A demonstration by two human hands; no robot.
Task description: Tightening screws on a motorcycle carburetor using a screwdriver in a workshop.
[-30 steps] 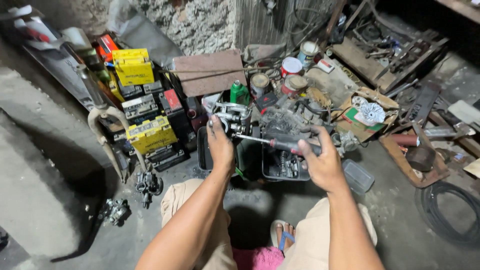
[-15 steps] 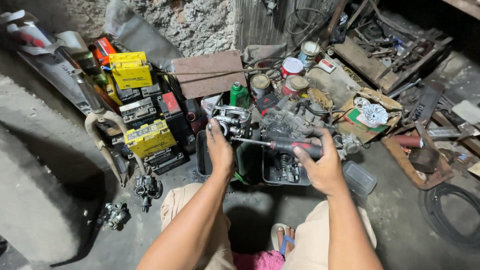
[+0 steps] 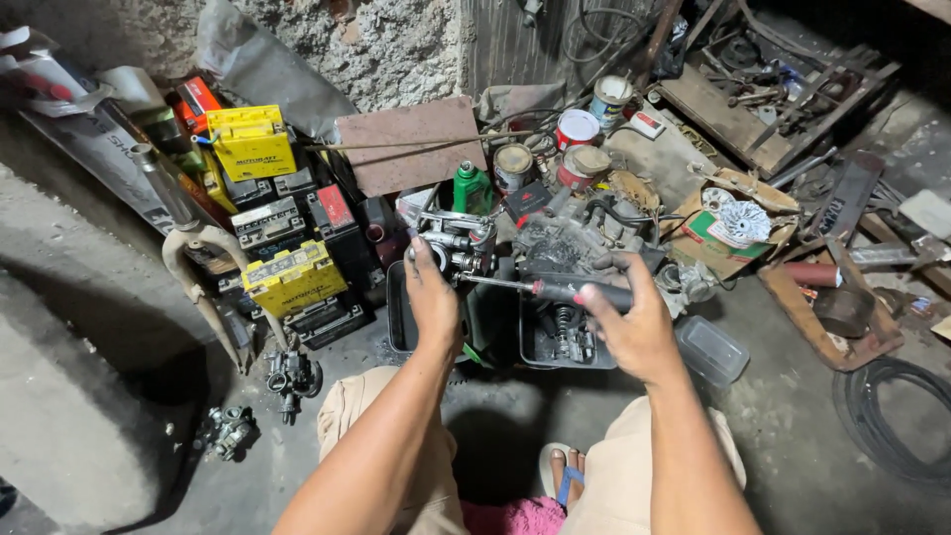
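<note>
From my remote seat I see both hands over a grimy grey metal engine assembly (image 3: pixel 565 243) that sits on top of black plastic trays (image 3: pixel 555 342) on the concrete floor (image 3: pixel 119 416). My left hand (image 3: pixel 433 297) is closed on the shiny metal carburettor-like part (image 3: pixel 454 243) at the assembly's left end, steadying it. My right hand (image 3: pixel 634 322) is wrapped around the dark handle of a long screwdriver with a thin steel shaft (image 3: pixel 540 287), whose tip points left into that part, just beside the left hand's fingers.

I judge the work to be midway: the tool is engaged at the part, the part still looks seated on the assembly, and I cannot tell whether any screw has come out. Loose small metal pieces (image 3: pixel 289 374) lie on the floor to the left, near a stack of yellow and black batteries (image 3: pixel 287 277).

Against the earlier frames little has changed: the left hand keeps the same hold, the screwdriver stays nearly level at the same spot, and the right hand seems turned only slightly on the handle. The view itself has shifted a touch.
</note>
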